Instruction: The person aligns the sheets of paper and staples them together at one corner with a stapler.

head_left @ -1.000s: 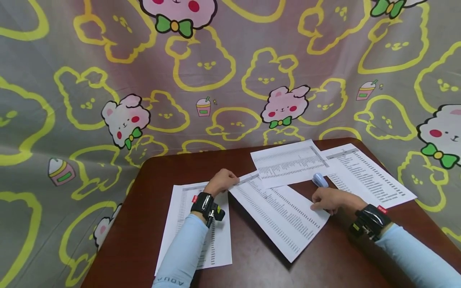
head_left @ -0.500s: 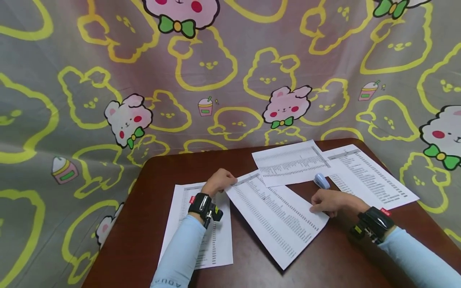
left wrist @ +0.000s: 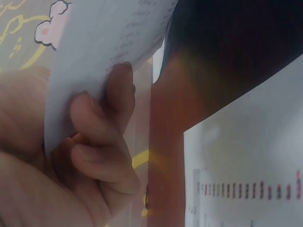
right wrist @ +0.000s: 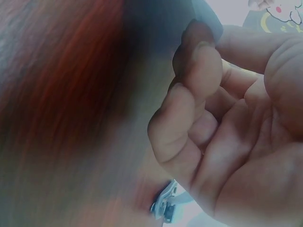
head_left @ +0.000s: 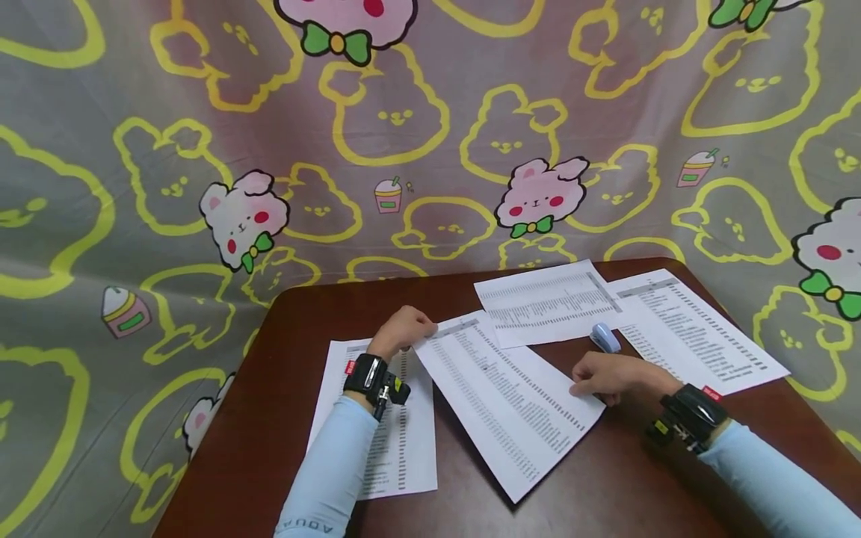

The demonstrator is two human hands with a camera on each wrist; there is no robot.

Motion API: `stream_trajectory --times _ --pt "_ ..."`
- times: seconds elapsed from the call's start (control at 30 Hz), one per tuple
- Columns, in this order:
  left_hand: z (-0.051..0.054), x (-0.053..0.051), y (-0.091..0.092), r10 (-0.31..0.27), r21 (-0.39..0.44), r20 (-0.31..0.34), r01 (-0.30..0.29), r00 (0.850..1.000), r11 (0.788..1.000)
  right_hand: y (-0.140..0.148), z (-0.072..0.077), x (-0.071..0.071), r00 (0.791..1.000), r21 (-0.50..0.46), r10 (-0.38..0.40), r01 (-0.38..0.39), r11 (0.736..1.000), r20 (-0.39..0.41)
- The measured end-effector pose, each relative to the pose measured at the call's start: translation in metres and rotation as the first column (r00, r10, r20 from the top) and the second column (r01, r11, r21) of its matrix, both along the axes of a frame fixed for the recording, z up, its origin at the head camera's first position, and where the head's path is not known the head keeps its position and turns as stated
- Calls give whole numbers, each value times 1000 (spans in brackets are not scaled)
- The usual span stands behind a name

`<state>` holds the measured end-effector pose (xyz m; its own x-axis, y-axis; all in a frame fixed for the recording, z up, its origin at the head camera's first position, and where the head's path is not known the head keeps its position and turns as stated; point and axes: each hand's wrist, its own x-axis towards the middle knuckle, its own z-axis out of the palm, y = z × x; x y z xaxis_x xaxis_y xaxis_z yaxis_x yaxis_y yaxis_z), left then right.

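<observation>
A printed sheet of paper is held at a slant above the table between both hands. My left hand pinches its upper left corner; in the left wrist view the thumb lies on one side of the paper and curled fingers on the other. My right hand pinches the sheet's right edge, its fingers curled in the right wrist view. Just beyond the right hand lies a small light-blue stapler. Beneath the left wrist, another printed sheet lies flat on the table.
Two more printed sheets lie at the back: one in the middle, its lower edge meeting the held sheet, and one at the right. The dark brown table ends against a patterned curtain.
The held sheet has shifted slightly left along with both hands, and its near corner has swung left and a little closer. Both hands keep their pinch. The other sheets and the stapler stay put.
</observation>
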<state>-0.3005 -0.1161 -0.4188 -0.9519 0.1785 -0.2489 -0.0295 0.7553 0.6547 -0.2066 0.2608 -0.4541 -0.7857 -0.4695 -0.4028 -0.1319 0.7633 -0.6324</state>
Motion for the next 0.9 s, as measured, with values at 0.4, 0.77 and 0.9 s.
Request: stream_trajectory --times 0.4,0.77,0.9 --pt "18 11 -16 -10 -48 -52 8 999 999 -12 10 6 999 -72 30 -28 997 24" --pt "32 11 -32 -34 -48 -32 32 999 998 -23 22 5 997 -100 66 -62 993 36" --pt "39 8 -35 -36 -28 -30 36 999 999 -24 24 3 997 -121 68 -62 991 45"
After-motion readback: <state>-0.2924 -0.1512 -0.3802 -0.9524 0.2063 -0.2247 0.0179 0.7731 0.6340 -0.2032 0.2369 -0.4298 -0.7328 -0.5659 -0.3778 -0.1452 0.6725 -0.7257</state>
